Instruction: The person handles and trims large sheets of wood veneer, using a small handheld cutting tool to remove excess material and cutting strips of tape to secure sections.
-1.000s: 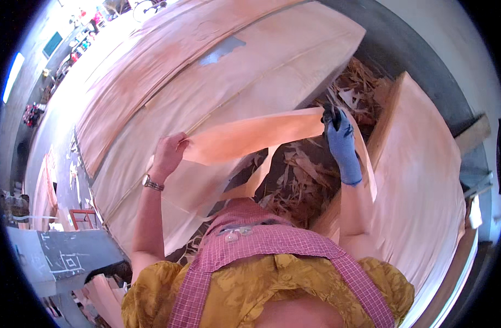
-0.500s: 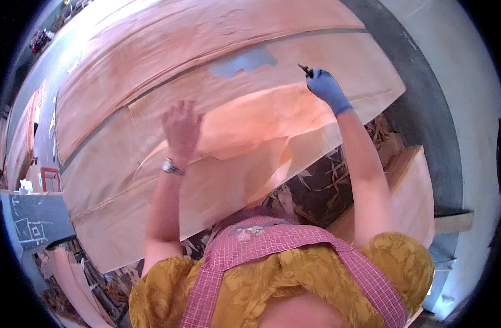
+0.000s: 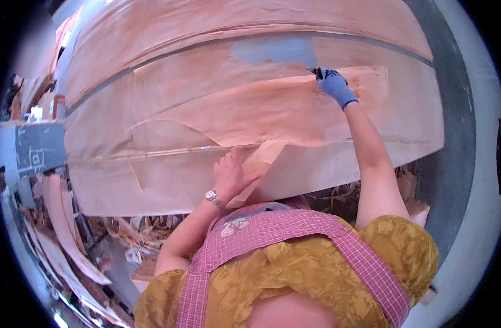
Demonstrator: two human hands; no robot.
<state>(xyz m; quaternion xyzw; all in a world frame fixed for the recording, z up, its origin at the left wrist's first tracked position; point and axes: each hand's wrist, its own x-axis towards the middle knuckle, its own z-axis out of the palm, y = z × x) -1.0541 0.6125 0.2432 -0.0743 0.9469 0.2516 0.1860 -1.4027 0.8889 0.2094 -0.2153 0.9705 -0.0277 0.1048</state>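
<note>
Wide, thin sheets of pinkish wood veneer (image 3: 168, 93) lie spread in front of me. On top rests a loose, ragged-edged veneer piece (image 3: 250, 117), with a narrow veneer strip (image 3: 267, 156) angled down from its near edge. My left hand (image 3: 228, 175), bare and with a wristwatch, is beside that strip with its thumb and fingers apart. At the loose piece's far edge, my right hand (image 3: 333, 86), in a blue glove, is closed around a small dark tool (image 3: 314, 71). Its tip points left; most of the tool is hidden by the fingers.
A pale blue patch (image 3: 275, 52) shows in the veneer beyond my right hand. Another large veneer sheet (image 3: 250, 16) lies farther back, across a dark gap. Torn veneer scraps (image 3: 138, 232) litter the floor below the near edge; long curved strips (image 3: 64, 224) lie at left.
My left hand has drawn back toward me and to the right. The loose veneer piece now lies flatter and reaches farther right. My right hand still grips the tool, and the view has shifted.
</note>
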